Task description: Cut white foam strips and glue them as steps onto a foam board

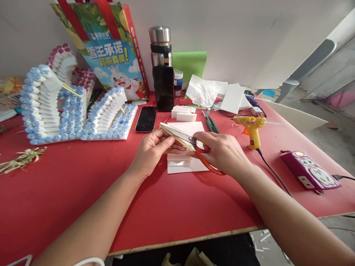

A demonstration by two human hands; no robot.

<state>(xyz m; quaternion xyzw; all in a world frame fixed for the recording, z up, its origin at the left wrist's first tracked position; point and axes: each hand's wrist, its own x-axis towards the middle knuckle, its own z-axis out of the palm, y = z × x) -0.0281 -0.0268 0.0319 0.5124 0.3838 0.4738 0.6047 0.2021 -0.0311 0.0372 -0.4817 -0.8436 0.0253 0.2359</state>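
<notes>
My right hand (222, 147) grips a pair of scissors (205, 160) with red-orange handles, the metal blades pointing up and left. Between the fingers of my left hand (155, 149) is a thin pale-yellow strip (180, 141), which lies along the scissor blades. Whether the blades are cutting into it I cannot tell. Under both hands a white board (191, 168) rests on the red table, with a white piece and a shiny clear patch on it. Just behind lie several small white blocks (186, 116) and a green-handled cutter (212, 123).
A yellow glue gun (253, 133) and a purple power strip (312, 171) with cords lie on the right. Left are white structures with blue rosettes (41, 107). A phone (146, 119), another upright phone (163, 88), a steel flask (160, 37) and a colourful bag (108, 51) stand behind.
</notes>
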